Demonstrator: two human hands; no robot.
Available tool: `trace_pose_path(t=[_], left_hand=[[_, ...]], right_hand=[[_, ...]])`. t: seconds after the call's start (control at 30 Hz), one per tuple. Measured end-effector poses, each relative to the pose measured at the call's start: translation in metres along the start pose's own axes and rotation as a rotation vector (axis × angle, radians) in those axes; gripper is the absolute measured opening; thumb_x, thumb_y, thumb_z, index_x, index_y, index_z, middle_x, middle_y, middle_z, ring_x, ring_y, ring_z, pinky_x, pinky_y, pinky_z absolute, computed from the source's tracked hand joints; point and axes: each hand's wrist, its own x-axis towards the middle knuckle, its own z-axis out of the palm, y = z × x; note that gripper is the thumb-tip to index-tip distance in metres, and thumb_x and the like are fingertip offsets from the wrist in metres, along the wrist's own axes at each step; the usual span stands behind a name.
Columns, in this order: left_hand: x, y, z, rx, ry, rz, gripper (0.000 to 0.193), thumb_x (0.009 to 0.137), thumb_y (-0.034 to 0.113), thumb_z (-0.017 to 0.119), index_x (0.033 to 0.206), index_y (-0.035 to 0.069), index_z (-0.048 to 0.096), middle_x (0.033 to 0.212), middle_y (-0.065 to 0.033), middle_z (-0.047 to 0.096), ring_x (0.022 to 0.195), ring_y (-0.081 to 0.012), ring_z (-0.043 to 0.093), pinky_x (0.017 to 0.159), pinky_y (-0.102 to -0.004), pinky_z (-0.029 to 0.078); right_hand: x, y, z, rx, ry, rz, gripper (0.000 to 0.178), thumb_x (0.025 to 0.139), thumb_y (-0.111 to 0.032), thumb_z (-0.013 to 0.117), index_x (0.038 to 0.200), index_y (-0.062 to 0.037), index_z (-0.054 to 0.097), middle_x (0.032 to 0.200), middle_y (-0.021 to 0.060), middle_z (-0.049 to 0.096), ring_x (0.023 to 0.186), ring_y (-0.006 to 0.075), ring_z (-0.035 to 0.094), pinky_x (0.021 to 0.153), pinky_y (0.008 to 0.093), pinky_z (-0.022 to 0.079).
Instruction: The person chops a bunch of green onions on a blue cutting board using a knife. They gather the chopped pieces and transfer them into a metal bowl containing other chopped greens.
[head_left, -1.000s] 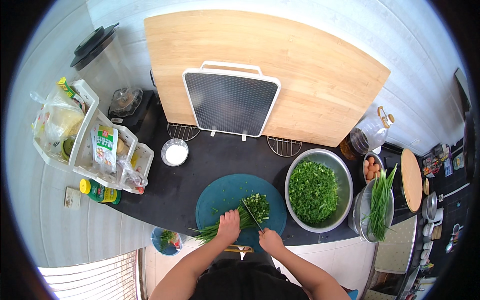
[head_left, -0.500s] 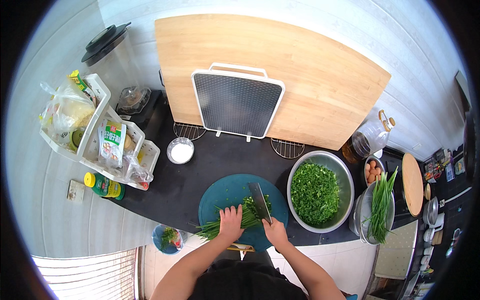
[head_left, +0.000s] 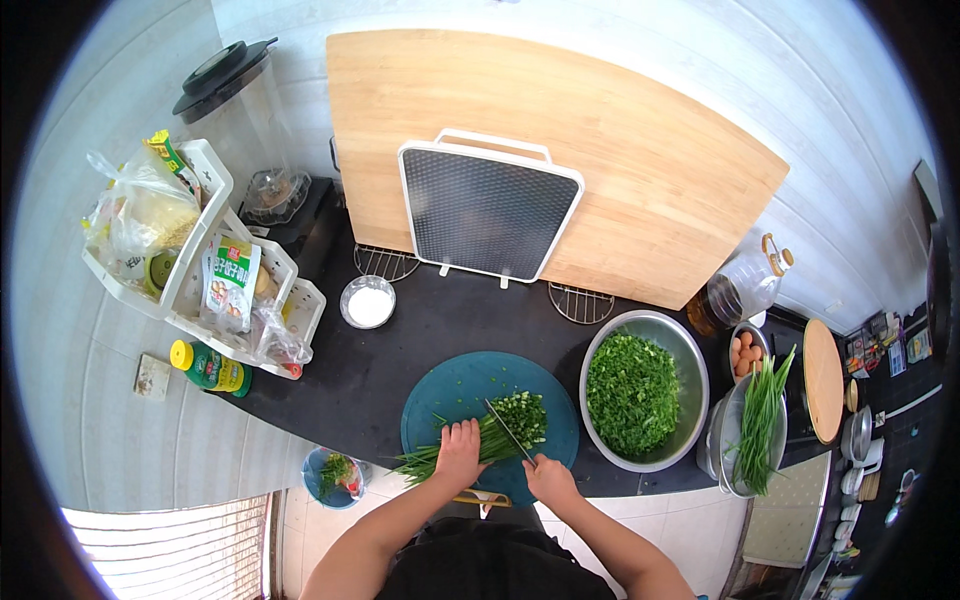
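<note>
A bundle of long green chives (head_left: 428, 462) lies across the round teal cutting board (head_left: 424, 395). My left hand (head_left: 460, 450) is closed over the bundle and presses it to the board. In my right hand (head_left: 549, 480) is the handle of a kitchen knife (head_left: 509, 428), its blade edge-down across the bundle just right of my left fingers. Chopped chives (head_left: 527, 408) are heaped to the right of the blade. Farther right stands a steel bowl (head_left: 700, 385) filled with chopped greens (head_left: 632, 390).
Whole chives (head_left: 762, 425) lie over a metal pot (head_left: 712, 440) at the right, near a bowl of eggs (head_left: 744, 352) and an oil jug (head_left: 735, 295). A bowl of white powder (head_left: 368, 303) sits behind the board. White baskets (head_left: 215, 160) and a green bottle (head_left: 215, 368) stand left.
The knife blade has turned from showing its broad side to standing edge-down in the bundle. More cut pieces show right of it. The whole view has shifted slightly.
</note>
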Motion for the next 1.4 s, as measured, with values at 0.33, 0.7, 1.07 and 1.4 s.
trace_pose_path(t=[0.33, 0.7, 1.07, 1.4], left_hand=[[0.003, -0.005, 0.016, 0.148, 0.021, 0.145, 0.070, 0.075, 0.033, 0.063, 0.125, -0.010, 0.042, 0.118, -0.0190, 0.049, 0.104, -0.0280, 0.046, 0.090, -0.0386, 0.036], [0.001, -0.001, 0.021, 0.108, 0.010, 0.049, 0.077, 0.069, 0.034, 0.070, 0.125, -0.009, 0.040, 0.116, -0.0175, 0.048, 0.104, -0.0278, 0.046, 0.087, -0.0390, 0.038], [0.002, 0.002, 0.015, 0.062, -0.026, 0.022, 0.078, 0.071, 0.035, 0.070, 0.126, -0.009, 0.037, 0.118, -0.0183, 0.047, 0.106, -0.0292, 0.046, 0.090, -0.0391, 0.038], [0.003, 0.001, 0.022, 0.118, 0.005, 0.053, 0.072, 0.074, 0.031, 0.064, 0.126, -0.010, 0.039, 0.118, -0.0195, 0.047, 0.105, -0.0298, 0.046, 0.090, -0.0394, 0.037]], right_hand=[[0.048, -0.021, 0.017, -0.036, -0.136, 0.017, 0.027, 0.087, -0.021, 0.052, 0.076, 0.0023, 0.061, 0.072, 0.0265, 0.062, 0.072, 0.0441, 0.062, 0.069, 0.0478, 0.051], [0.071, -0.047, 0.032, 0.061, 0.022, 0.094, 0.025, 0.084, -0.020, 0.054, 0.084, 0.0037, 0.061, 0.077, 0.0264, 0.064, 0.076, 0.0402, 0.064, 0.068, 0.0458, 0.052], [0.002, -0.010, -0.017, 0.057, -0.028, 0.017, 0.032, 0.088, -0.028, 0.054, 0.074, 0.0005, 0.057, 0.068, 0.0256, 0.061, 0.069, 0.0439, 0.061, 0.064, 0.0503, 0.049], [0.016, -0.009, 0.013, -0.081, -0.148, 0.031, 0.030, 0.089, -0.024, 0.050, 0.073, 0.0009, 0.057, 0.074, 0.0256, 0.062, 0.075, 0.0427, 0.062, 0.068, 0.0487, 0.050]])
